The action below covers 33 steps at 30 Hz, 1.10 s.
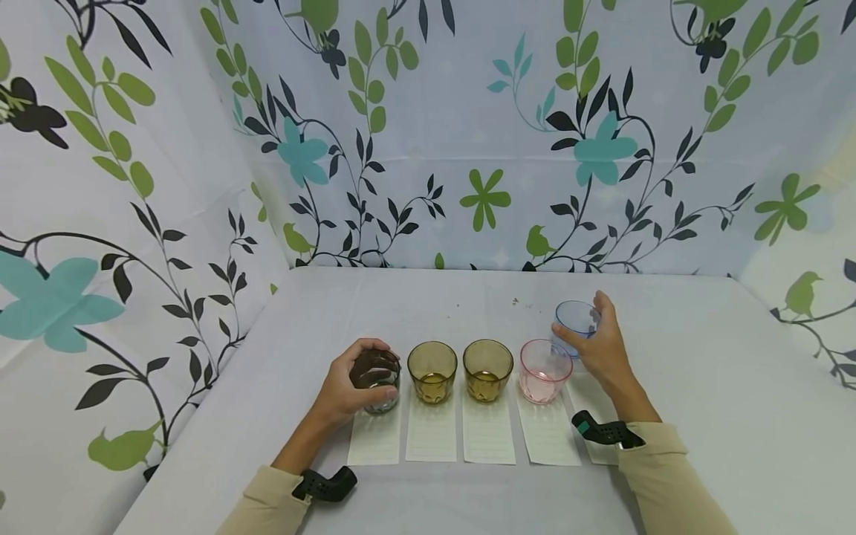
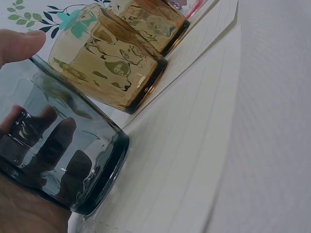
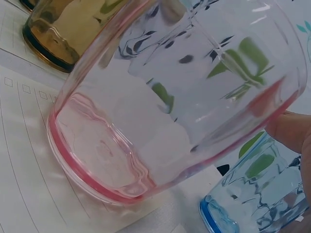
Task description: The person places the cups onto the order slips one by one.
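My left hand [image 1: 339, 386] grips a grey glass tumbler [image 2: 92, 141], its fingers behind the tumbler and its thumb at the near side of the rim. The base sits at the top end of a lined paper slip [image 2: 180, 145]. My right hand [image 1: 607, 353] holds a blue glass tumbler [image 1: 575, 318] between thumb and fingers, behind and right of a pink tumbler [image 1: 543, 375]. In the right wrist view the pink tumbler partly covers the blue one [image 3: 262, 189]. Two amber tumblers [image 1: 432, 371] [image 1: 488, 371] stand upright between the hands.
Several lined paper slips [image 1: 431, 438] lie in a row on the white-covered table [image 1: 468, 498], the rightmost partly under my right wrist. A patterned cloth with leaves, flowers and birds [image 1: 428, 148] hangs behind and along the left side. Black bands [image 1: 608, 432] circle both wrists.
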{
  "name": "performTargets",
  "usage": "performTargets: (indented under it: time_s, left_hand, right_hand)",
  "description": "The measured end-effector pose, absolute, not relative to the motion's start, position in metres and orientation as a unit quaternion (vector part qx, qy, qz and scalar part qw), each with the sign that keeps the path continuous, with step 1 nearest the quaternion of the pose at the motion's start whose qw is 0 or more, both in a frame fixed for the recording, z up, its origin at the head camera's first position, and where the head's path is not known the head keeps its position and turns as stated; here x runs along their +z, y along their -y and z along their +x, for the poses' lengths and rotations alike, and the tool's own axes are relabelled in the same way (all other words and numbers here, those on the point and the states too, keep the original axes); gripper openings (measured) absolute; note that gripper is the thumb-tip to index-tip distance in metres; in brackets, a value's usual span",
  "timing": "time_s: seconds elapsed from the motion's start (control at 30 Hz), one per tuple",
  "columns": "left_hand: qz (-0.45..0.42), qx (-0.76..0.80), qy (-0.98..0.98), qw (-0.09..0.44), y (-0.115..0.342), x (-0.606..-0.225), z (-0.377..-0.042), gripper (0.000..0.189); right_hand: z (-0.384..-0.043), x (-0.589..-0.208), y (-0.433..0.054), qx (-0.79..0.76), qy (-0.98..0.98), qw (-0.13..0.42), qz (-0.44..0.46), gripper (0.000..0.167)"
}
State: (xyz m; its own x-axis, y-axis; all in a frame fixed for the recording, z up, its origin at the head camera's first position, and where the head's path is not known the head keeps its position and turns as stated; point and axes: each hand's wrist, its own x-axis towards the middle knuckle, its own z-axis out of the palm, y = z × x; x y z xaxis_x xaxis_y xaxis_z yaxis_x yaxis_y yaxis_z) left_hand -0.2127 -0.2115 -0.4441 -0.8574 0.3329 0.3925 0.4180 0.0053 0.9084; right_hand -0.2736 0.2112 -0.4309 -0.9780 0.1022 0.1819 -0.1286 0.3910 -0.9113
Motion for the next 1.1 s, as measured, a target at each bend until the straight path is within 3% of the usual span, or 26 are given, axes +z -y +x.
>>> performTargets:
  time_s: [0.3,0.67,1.1]
  left_hand:
    - [-0.259,-0.661,0.704,0.028,0.2131,-0.4469,-0.2115,0.061]
    - [-0.258,-0.653,0.711,0.035,0.2120,-0.4454,-0.2135,0.060]
    - [-0.263,-0.650,0.712,0.036,0.2126,-0.4468,-0.2143,0.063]
  right_hand:
    - [-0.2728,-0.4335,-0.2101,0.546,0.835,0.065,-0.015,0.109]
    - [-0.2740,-0.4304,-0.2105,0.538,0.837,0.096,-0.013,0.098]
    - [-0.2715,-0.4308,-0.2125,0.550,0.829,0.096,-0.017,0.096]
